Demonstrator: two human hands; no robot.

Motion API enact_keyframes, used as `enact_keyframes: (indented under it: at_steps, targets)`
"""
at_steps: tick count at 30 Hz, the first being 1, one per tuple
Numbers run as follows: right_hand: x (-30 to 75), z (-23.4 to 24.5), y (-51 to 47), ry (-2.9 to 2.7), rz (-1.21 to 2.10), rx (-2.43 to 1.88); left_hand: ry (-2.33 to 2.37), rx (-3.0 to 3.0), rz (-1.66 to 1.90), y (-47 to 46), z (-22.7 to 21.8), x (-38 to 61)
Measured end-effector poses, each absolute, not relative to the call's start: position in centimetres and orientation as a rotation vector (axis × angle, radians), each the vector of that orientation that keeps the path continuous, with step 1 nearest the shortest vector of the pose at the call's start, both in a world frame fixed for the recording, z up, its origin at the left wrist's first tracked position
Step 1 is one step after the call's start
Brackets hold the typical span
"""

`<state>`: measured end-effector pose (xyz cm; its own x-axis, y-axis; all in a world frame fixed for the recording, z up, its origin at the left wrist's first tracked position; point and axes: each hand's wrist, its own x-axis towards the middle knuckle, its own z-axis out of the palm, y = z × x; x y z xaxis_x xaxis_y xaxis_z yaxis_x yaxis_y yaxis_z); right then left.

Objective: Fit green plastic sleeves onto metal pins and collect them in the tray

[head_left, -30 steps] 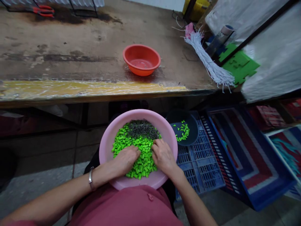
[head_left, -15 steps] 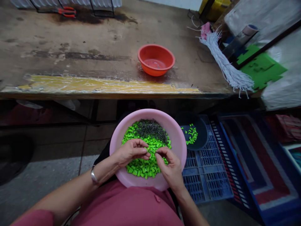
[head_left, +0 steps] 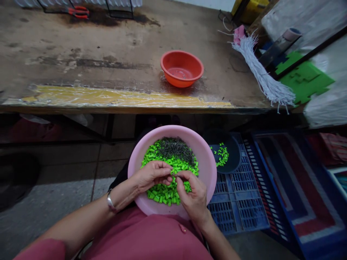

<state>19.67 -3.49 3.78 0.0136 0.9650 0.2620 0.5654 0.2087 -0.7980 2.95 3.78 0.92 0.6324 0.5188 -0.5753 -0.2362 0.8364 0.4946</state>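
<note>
Green pieces [head_left: 168,196] lie partly hidden under both hands [head_left: 151,176], whose grip is unclear.

A round pink plastic basin [head_left: 208,159] sits upright, open at the top. Short, bright green plastic tube pieces [head_left: 168,197] lie loose and jumbled across its floor. Thin dark pins [head_left: 177,150] form a tangled heap towards the basin's far wall. Over the basin's middle, a small dark object [head_left: 174,175] is held, too tiny to identify.

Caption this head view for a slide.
Left hand and right hand above small green pieces and thin dark pieces in a round pink plastic basin.
</note>
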Motion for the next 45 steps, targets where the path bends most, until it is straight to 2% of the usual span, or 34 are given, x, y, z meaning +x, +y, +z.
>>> enact_keyframes:
  at_steps: [10,25,36,45]
  targets:
    - [19.4,3.2,-3.5,-1.866,0.513,-1.388,0.777,0.471,0.426,3.8,0.8,3.3]
    - [19.9,2.5,-3.8,-1.890,0.508,-1.525,0.891,0.761,0.471,3.5,1.6,4.0]
    - [20.3,3.7,-3.1,-1.725,0.754,-1.502,0.819,0.430,0.451,3.3,1.0,3.7]
    - [21.4,3.4,-2.7,-1.928,0.595,-1.358,0.742,0.353,0.357,3.3,0.8,3.0]
